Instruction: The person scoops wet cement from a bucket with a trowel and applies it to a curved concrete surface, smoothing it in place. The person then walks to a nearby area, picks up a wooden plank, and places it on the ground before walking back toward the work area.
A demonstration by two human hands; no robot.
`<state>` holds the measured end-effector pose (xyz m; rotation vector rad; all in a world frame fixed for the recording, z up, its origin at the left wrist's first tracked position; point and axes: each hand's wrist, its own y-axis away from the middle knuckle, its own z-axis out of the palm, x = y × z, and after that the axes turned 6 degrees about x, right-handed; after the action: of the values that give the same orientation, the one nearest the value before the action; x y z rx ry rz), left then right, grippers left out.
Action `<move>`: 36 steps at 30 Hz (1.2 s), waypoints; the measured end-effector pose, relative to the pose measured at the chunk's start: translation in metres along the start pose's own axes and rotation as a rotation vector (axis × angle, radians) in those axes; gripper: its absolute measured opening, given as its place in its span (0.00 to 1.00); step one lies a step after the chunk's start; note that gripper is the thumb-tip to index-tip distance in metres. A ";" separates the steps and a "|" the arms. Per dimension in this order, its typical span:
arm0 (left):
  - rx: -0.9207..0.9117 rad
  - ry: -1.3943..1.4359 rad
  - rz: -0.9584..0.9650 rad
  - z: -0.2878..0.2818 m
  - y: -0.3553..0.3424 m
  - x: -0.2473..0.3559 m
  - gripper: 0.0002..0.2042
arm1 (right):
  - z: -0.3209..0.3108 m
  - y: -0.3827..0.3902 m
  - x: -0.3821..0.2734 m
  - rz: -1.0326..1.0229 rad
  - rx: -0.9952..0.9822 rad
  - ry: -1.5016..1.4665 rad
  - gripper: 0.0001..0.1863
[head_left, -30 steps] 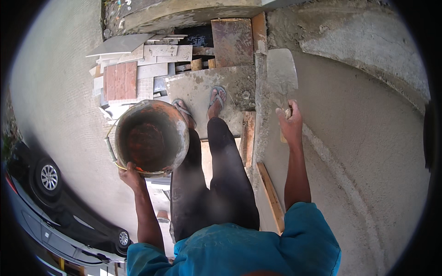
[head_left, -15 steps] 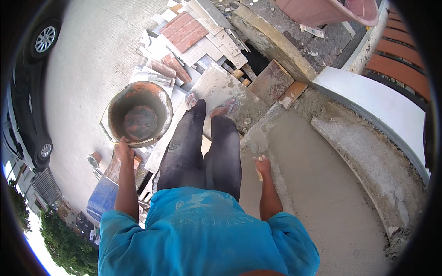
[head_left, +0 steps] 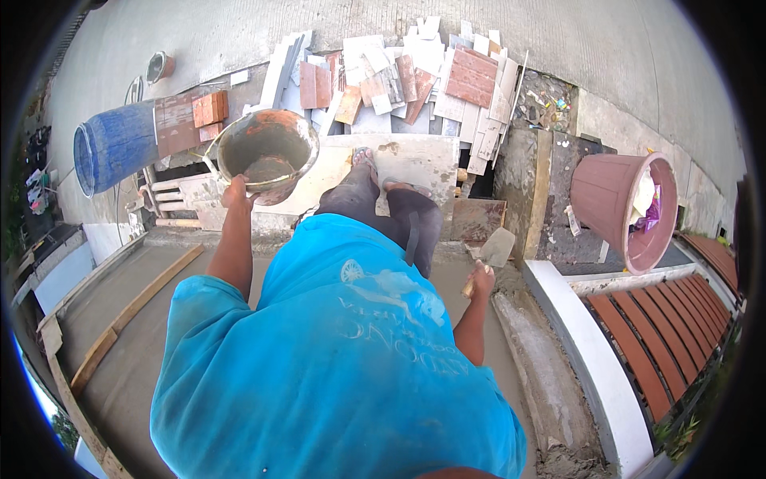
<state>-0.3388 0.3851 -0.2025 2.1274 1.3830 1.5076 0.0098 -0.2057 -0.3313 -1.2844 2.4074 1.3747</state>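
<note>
1. The mortar bucket (head_left: 267,152) is round and wide-mouthed, its dull grey wall crusted with dried cement and blotched orange-red inside; it tips so its mouth faces the wearer.
2. It is held up at the person's left, by the left end of the pale slab (head_left: 423,156) underfoot.
3. The left hand (head_left: 237,191) grips the bucket's near rim, fingers curled; the thin handle (head_left: 211,156) hangs at the rim's left.
4. The right hand (head_left: 481,281) is closed around the grip of a trowel (head_left: 498,247), whose flat, cement-smeared metal blade shows near the stained brown board's (head_left: 477,215) near right corner.
5. Past the slab's far edge lie flat, straight-edged tiles (head_left: 471,77), white, grey and reddish-brown.
6. Leftward, a scuffed blue plastic barrel (head_left: 120,148) lies on its side.
7. A rough wooden plank (head_left: 152,294) crosses smooth grey cement (head_left: 104,287).
</note>
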 end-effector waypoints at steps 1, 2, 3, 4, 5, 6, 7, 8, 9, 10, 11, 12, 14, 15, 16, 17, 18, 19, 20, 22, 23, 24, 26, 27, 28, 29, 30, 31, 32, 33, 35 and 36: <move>0.008 0.046 -0.028 -0.015 -0.016 -0.014 0.27 | 0.002 -0.032 0.011 -0.131 0.054 0.104 0.23; 0.017 0.087 -0.061 -0.030 -0.027 -0.030 0.27 | 0.001 -0.050 0.013 -0.260 0.111 0.209 0.28; 0.054 0.114 -0.088 -0.040 -0.026 -0.036 0.27 | 0.002 -0.040 -0.009 -0.339 0.142 0.231 0.30; 0.092 0.140 -0.116 -0.049 -0.023 -0.042 0.26 | 0.008 -0.033 -0.031 -0.418 0.172 0.252 0.32; 0.126 0.172 -0.143 -0.061 -0.023 -0.052 0.26 | 0.016 -0.013 -0.062 -0.504 0.201 0.267 0.34; 0.155 0.183 -0.164 -0.070 -0.022 -0.060 0.26 | 0.022 0.004 -0.102 -0.440 0.100 0.271 0.35; 0.179 0.191 -0.182 -0.082 -0.023 -0.069 0.26 | 0.027 0.027 -0.143 -0.370 0.002 0.273 0.35; 0.208 0.201 -0.200 -0.094 -0.024 -0.079 0.26 | 0.034 0.046 -0.181 -0.300 -0.098 0.278 0.35; 0.247 0.224 -0.233 -0.107 -0.027 -0.092 0.25 | 0.042 0.067 -0.219 -0.331 -0.110 0.304 0.35; 0.263 0.247 -0.250 -0.115 -0.023 -0.103 0.26 | 0.049 0.087 -0.254 -0.363 -0.117 0.331 0.35; 0.278 0.275 -0.264 -0.122 -0.016 -0.112 0.26 | 0.058 0.092 -0.276 -0.398 -0.127 0.354 0.34; 0.287 0.306 -0.272 -0.128 -0.012 -0.120 0.26 | 0.067 0.079 -0.285 -0.682 -0.051 0.381 0.33; 0.354 0.339 -0.300 -0.140 -0.004 -0.144 0.25 | 0.083 0.066 -0.314 -1.140 0.070 0.351 0.31; 0.401 0.354 -0.322 -0.149 0.005 -0.161 0.24 | 0.085 0.099 -0.357 -1.311 0.102 0.305 0.31; 0.411 0.412 -0.335 -0.155 0.015 -0.175 0.24 | 0.084 0.120 -0.391 -1.364 0.121 0.213 0.31; 0.420 0.465 -0.343 -0.159 0.024 -0.187 0.23 | 0.082 0.136 -0.421 -1.407 0.141 0.117 0.32; 0.431 0.516 -0.353 -0.164 0.034 -0.201 0.22 | 0.076 0.142 -0.450 -1.502 0.188 0.004 0.28; 0.431 0.542 -0.372 -0.182 0.040 -0.231 0.22 | 0.064 0.172 -0.467 -1.444 0.018 -0.241 0.20; 0.428 0.567 -0.389 -0.190 0.042 -0.249 0.21 | 0.056 0.209 -0.494 -1.443 -0.071 -0.458 0.13; 0.418 0.606 -0.410 -0.195 0.049 -0.268 0.21 | 0.038 0.250 -0.530 -1.640 -0.170 -0.760 0.11; 0.430 0.625 -0.420 -0.200 0.059 -0.277 0.20 | 0.036 0.250 -0.536 -1.692 -0.199 -0.814 0.10; 0.444 0.645 -0.430 -0.205 0.070 -0.287 0.20 | 0.037 0.246 -0.542 -1.741 -0.229 -0.871 0.10; 0.493 0.643 -0.457 -0.231 0.099 -0.318 0.19 | 0.058 0.193 -0.497 -1.880 -0.140 -0.864 0.12; 0.494 0.641 -0.450 -0.220 0.100 -0.300 0.19 | 0.111 0.135 -0.481 -1.892 -0.186 -0.980 0.09; 0.448 0.648 -0.401 -0.209 0.098 -0.273 0.18 | 0.142 0.009 -0.445 -1.754 0.136 0.018 0.09; 0.436 0.641 -0.391 -0.205 0.114 -0.266 0.18 | 0.135 -0.057 -0.388 -1.273 -0.280 0.400 0.12; 0.423 0.652 -0.389 -0.199 0.129 -0.266 0.18 | 0.116 -0.114 -0.342 -0.729 -0.636 0.719 0.17; 0.496 0.678 -0.452 -0.219 0.115 -0.281 0.17 | 0.114 -0.129 -0.292 -0.567 -0.646 0.812 0.16; 0.492 0.707 -0.379 -0.217 0.117 -0.266 0.17 | 0.101 -0.122 -0.236 -0.482 -0.542 0.726 0.17; 0.522 0.700 -0.340 -0.277 0.156 -0.315 0.17 | 0.059 -0.105 -0.166 -0.371 -0.499 0.757 0.19; 0.630 0.638 -0.394 -0.249 0.154 -0.321 0.17 | 0.037 -0.121 -0.151 -0.230 -0.443 0.729 0.21; 0.648 0.660 -0.393 -0.239 0.148 -0.314 0.17 | 0.043 -0.131 -0.157 -0.154 -0.446 0.738 0.19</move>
<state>-0.4643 -0.0170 -0.2030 1.4726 2.6297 1.8319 0.1887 -0.1082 -0.3746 -2.3928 2.3586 1.6650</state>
